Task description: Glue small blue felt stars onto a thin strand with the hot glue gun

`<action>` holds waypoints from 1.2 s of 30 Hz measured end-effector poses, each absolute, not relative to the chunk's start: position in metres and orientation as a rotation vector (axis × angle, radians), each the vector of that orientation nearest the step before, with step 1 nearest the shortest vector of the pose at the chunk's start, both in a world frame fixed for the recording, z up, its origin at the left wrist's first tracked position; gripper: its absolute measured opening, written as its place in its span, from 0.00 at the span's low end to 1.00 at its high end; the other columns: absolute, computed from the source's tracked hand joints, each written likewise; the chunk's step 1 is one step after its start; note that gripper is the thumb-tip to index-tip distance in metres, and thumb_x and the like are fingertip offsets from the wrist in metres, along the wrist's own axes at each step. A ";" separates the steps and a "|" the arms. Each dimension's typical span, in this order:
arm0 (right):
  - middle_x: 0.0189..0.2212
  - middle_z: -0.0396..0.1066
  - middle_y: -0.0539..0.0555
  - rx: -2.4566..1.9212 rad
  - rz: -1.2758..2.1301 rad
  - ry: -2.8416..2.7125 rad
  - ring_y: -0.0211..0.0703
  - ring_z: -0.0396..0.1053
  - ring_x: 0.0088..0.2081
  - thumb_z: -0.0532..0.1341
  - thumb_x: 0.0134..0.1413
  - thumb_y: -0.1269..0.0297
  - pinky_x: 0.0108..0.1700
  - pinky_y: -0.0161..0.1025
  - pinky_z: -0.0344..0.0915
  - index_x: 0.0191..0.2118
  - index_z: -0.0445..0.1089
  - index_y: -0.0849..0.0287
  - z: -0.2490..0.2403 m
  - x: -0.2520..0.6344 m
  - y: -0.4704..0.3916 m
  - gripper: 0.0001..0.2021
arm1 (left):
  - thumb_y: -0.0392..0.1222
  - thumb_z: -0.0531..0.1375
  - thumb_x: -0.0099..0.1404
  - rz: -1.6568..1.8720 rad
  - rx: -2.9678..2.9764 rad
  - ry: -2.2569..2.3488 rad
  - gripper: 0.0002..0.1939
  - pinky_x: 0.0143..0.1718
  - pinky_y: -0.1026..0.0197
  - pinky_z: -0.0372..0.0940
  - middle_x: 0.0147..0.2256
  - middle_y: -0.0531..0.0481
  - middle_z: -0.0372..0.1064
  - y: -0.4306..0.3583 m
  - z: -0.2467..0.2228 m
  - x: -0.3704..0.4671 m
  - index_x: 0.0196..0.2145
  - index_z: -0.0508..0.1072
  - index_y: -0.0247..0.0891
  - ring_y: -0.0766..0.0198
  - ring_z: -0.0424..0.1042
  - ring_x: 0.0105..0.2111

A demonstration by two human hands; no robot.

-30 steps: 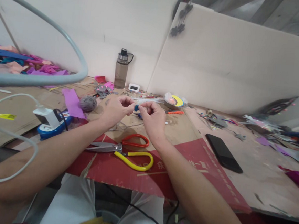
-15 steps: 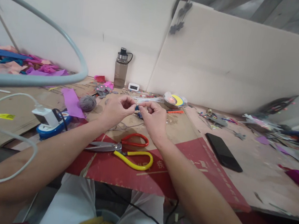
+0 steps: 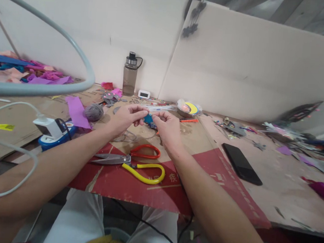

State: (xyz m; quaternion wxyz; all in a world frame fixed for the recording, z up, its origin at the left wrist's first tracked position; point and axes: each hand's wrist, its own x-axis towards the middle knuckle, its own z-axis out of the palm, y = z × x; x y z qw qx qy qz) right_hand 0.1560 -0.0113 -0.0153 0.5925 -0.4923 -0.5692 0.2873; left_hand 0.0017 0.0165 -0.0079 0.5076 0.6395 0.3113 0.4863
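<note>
Being pinched above the bench (image 3: 280,183) by L hand (image 3: 127,117) & R hand (image 3: 168,127), both nearly closed on it, is a blue scrap (image 3: 148,119), prob. light, soft; best held by opp. edges.

White wall (image 3: 82,21): bright, evenly lit
Below table (image 3: 280,190), lower right: dark shadow
Clutter (image 3: 321,144), right edge: stretched, blurry

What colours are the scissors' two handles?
One red handle, one yellow handle; the head view shows both best.
</note>
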 end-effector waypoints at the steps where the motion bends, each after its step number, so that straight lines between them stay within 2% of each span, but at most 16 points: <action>1: 0.19 0.64 0.46 -1.149 0.667 -1.328 0.33 0.54 0.22 0.60 0.43 0.61 0.25 0.33 0.50 0.29 0.72 0.61 -0.016 0.156 -0.011 0.09 | 0.47 0.65 0.57 1.171 1.578 0.788 0.13 0.22 0.67 0.56 0.21 0.52 0.67 0.017 -0.008 0.001 0.35 0.76 0.34 0.71 0.64 0.21; 8: 0.19 0.65 0.46 -1.138 0.701 -1.332 0.33 0.55 0.21 0.60 0.44 0.61 0.24 0.33 0.51 0.30 0.71 0.61 -0.016 0.153 -0.012 0.09 | 0.50 0.67 0.54 1.117 1.534 0.884 0.14 0.18 0.69 0.49 0.18 0.54 0.62 0.016 -0.008 0.000 0.28 0.75 0.35 0.74 0.56 0.17; 13: 0.18 0.63 0.45 -1.175 0.674 -1.338 0.33 0.53 0.21 0.60 0.43 0.61 0.24 0.33 0.50 0.30 0.71 0.60 -0.016 0.153 -0.012 0.09 | 0.54 0.65 0.55 1.035 1.476 0.833 0.17 0.15 0.68 0.47 0.17 0.51 0.66 0.013 -0.006 0.001 0.28 0.74 0.35 0.72 0.58 0.15; 21: 0.19 0.64 0.46 -1.136 0.705 -1.350 0.34 0.56 0.22 0.60 0.43 0.61 0.26 0.34 0.54 0.29 0.70 0.61 -0.016 0.149 -0.013 0.08 | 0.49 0.65 0.57 1.062 1.613 0.915 0.14 0.17 0.69 0.50 0.17 0.51 0.66 0.014 -0.007 0.001 0.28 0.76 0.34 0.73 0.58 0.16; 26: 0.19 0.65 0.46 -1.135 0.733 -1.316 0.34 0.57 0.22 0.60 0.43 0.60 0.25 0.33 0.53 0.29 0.70 0.61 -0.016 0.151 -0.013 0.09 | 0.49 0.66 0.55 1.054 1.458 0.781 0.14 0.17 0.68 0.51 0.18 0.50 0.65 0.016 -0.008 0.002 0.26 0.75 0.34 0.71 0.60 0.17; 31: 0.20 0.66 0.47 -1.139 0.732 -1.305 0.33 0.56 0.21 0.60 0.43 0.60 0.25 0.33 0.53 0.31 0.71 0.61 -0.017 0.153 -0.012 0.10 | 0.49 0.67 0.53 1.014 1.420 0.789 0.14 0.15 0.69 0.47 0.17 0.51 0.65 0.016 -0.008 0.002 0.31 0.76 0.34 0.72 0.58 0.15; 36: 0.20 0.65 0.47 -1.138 0.666 -1.341 0.34 0.56 0.22 0.60 0.43 0.61 0.25 0.33 0.54 0.30 0.70 0.61 -0.018 0.150 -0.012 0.09 | 0.46 0.67 0.54 1.030 1.450 0.853 0.11 0.15 0.69 0.46 0.16 0.52 0.63 0.016 -0.009 0.002 0.28 0.74 0.34 0.73 0.58 0.15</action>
